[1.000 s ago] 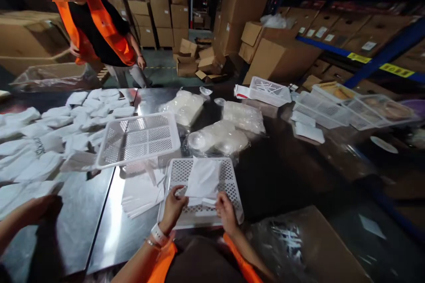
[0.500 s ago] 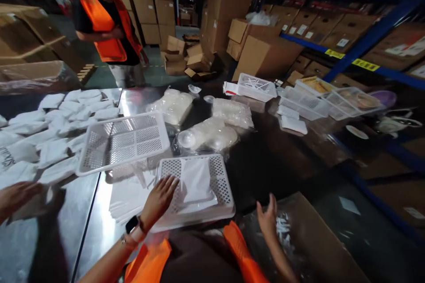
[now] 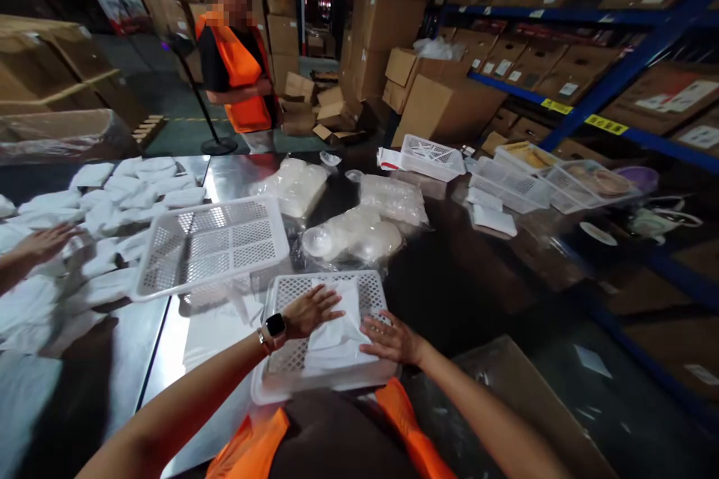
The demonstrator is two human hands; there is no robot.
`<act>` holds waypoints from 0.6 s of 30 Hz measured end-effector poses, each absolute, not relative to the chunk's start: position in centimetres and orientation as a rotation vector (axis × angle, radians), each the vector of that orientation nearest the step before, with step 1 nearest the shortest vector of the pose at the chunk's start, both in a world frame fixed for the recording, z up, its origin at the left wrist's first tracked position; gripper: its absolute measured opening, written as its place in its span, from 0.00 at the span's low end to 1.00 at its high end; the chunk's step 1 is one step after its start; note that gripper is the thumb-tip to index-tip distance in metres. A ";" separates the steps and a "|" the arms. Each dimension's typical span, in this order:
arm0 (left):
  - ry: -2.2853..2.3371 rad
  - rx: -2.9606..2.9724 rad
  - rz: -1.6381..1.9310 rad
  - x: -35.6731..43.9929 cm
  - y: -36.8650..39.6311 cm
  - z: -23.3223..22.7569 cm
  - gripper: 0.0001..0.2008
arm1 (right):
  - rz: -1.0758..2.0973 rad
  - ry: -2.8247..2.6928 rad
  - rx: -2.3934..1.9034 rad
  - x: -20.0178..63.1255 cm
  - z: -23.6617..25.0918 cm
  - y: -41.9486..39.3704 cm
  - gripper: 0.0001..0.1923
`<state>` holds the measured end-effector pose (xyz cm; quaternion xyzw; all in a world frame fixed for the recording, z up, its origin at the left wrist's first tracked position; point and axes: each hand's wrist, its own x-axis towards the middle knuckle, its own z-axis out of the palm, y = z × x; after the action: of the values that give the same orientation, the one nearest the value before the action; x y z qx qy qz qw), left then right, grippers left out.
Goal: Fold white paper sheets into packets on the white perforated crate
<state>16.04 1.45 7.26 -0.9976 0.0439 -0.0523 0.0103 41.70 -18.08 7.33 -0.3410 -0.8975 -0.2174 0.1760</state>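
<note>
Two spread-fingered hands grip nothing, left hand (image 3: 308, 312) over and right hand (image 3: 396, 338) at the edge of a white sheet (image 3: 335, 344) on the mesh basket (image 3: 371, 286), seemingly flattening it, the next move perhaps wanting a pinch, wrapped bundles (image 3: 356, 233) beyond

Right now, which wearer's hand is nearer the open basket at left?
Left. The left hand is right of the open basket, over the white sheet; the right hand is farther right, at the sheet's edge.

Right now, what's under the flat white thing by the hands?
A mesh basket; some holes show beside the flat white thing. Whatever is directly beneath is covered, so I can't see it.
</note>
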 end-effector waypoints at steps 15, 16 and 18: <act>0.569 -3.067 -0.589 14.2 -1.1 7.3 0.20 | -0.235 -2.693 -0.760 40.7 8.7 -14.8 0.19; 0.612 -3.083 -0.600 13.9 -1.4 7.1 0.20 | -0.156 -2.687 -0.765 40.6 8.4 -15.1 0.19; 0.627 -3.143 -0.629 13.4 -2.0 6.6 0.19 | 0.003 -2.650 -0.778 40.7 7.8 -15.8 0.22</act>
<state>13.43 -2.01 6.62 -0.9604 0.1917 -0.1921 -0.0623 40.69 -15.85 7.81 -0.2766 -0.9423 0.0011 0.1885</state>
